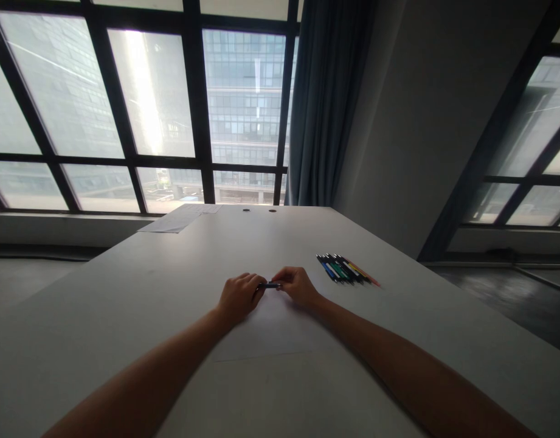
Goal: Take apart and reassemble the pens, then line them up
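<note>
A dark pen (pixel 271 285) lies level between my two hands, over a sheet of white paper (pixel 275 331) on the table. My left hand (pixel 239 295) is closed on the pen's left end. At its right end, the fingertips of my right hand (pixel 295 286) pinch it. Whether a cap sits on the pen is too small to tell. Just right of my right hand, several pens (pixel 346 269) lie side by side in a slanted row, with black, blue, green, yellow and reddish parts.
The long white table (pixel 124 304) stretches away toward the windows (pixel 243 97). Some paper sheets (pixel 174 219) lie at its far left corner. Two small dark discs (pixel 272 211) show near the far edge. A blue-grey curtain (pixel 325 103) hangs behind.
</note>
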Tool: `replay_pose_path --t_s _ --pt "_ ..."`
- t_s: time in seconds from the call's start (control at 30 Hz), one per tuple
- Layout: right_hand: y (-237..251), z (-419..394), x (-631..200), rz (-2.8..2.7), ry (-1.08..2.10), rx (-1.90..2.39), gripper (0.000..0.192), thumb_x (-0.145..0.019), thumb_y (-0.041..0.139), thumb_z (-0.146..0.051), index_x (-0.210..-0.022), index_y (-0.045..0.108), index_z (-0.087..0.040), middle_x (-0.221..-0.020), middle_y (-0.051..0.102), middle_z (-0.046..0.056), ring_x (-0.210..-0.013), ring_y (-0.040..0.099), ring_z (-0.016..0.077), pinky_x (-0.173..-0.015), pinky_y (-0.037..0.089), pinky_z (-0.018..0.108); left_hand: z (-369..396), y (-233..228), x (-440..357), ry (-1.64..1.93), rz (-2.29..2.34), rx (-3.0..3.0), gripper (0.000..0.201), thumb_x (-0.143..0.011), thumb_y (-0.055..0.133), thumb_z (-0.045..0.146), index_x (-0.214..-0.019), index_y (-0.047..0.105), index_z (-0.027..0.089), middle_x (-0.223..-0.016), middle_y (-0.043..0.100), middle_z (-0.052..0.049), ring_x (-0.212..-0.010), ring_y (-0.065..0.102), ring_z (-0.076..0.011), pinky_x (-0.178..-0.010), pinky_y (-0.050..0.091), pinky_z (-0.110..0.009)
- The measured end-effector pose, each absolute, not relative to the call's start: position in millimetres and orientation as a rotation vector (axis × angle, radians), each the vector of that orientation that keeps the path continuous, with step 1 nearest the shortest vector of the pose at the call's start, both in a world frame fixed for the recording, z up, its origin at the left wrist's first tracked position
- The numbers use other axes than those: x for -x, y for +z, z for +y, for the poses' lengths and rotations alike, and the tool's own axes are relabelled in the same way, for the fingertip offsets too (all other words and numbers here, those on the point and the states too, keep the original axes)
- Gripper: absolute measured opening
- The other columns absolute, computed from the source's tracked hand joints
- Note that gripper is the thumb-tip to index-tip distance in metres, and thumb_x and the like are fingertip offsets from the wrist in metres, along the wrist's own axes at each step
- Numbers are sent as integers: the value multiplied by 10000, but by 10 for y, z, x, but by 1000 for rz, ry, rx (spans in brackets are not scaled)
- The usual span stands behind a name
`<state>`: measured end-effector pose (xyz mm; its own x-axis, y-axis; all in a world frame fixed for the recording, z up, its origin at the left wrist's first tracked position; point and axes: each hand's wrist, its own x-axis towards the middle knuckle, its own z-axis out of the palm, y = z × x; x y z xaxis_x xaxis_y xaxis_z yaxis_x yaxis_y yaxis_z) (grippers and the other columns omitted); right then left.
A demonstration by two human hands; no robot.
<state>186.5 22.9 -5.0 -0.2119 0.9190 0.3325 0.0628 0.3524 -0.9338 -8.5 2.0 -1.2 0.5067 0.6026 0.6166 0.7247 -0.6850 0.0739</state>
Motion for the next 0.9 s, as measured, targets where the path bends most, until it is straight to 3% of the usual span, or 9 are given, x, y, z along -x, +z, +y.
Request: replay_pose_path --t_s 0.17,0.3,0.53,0.73,0.9 --pt "-29 213 -1853 -1599 977 904 189 -567 768 -256 -713 706 -153 -726 707 51 -701 651 180 -704 539 323 13 -7 87 -935 -1139 2559 135 -881 517 233 -933 639 205 -872 715 -21 -797 652 -151 -660 456 -234" --pt "-27 201 -1827 -1670 1101 841 280 -633 748 -344 -835 723 -151 -738 707 42 -619 623 140 -632 527 290 9 5 99 -949 -1110 2544 139 -890 508 246 -921 636 201 -842 708 -22 -764 646 -149 -651 452 -236" --pt "-60 286 -1919 -1661 912 943 203 -659 730 -332 -743 716 -147 -672 692 44 -616 614 148 -625 515 290 37 -16 120 -947 -1111 2537 112 -859 531 228 -894 634 204 -817 699 -13 -747 637 -137 -642 451 -224" --pt "-49 427 -2135 -1540 877 977 278 -587 771 -340 -770 694 -146 -787 718 72 -713 658 177 -716 530 322 60 -38 145 -1020 -1099 2502 109 -865 538 217 -902 640 205 -829 706 -14 -757 640 -143 -647 459 -231" --pt "-52 455 -2149 -1432 903 955 326 -542 806 -361 -736 650 -151 -758 713 78 -655 645 172 -651 536 312 58 -41 150 -1073 -1004 2492 164 -899 491 230 -911 653 204 -773 680 -28 -729 621 -133 -650 467 -225"
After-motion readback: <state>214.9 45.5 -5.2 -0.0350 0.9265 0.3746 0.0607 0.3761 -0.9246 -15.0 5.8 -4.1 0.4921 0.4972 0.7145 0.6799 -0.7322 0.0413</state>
